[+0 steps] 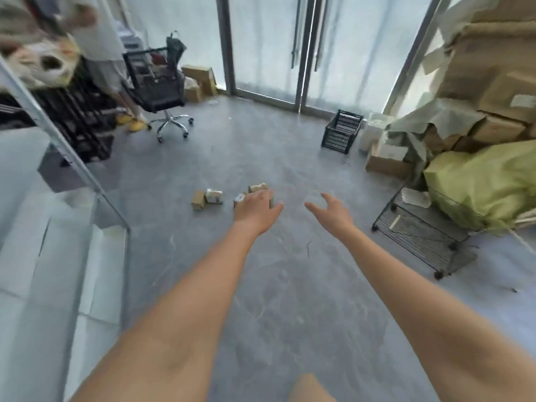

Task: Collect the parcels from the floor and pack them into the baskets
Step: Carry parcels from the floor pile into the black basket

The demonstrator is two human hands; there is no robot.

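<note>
Several small cardboard parcels lie on the grey floor in the middle of the room: a brown one (198, 199), a white-labelled one (214, 196), and two more (257, 187) partly hidden behind my left hand. My left hand (256, 208) stretches out over that right-hand pair, fingers spread, holding nothing. My right hand (330, 211) is out beside it to the right, open and empty, above bare floor. A black plastic crate basket (341, 132) stands farther back on the right near the glass doors.
A low black wire trolley (420, 230) and a yellow-green sack (487, 181) sit at the right below stacked cardboard boxes (493, 91). An office chair carrying a black basket (158, 82) stands at the back left, a person's legs beside it. A glass panel (58, 158) runs along the left.
</note>
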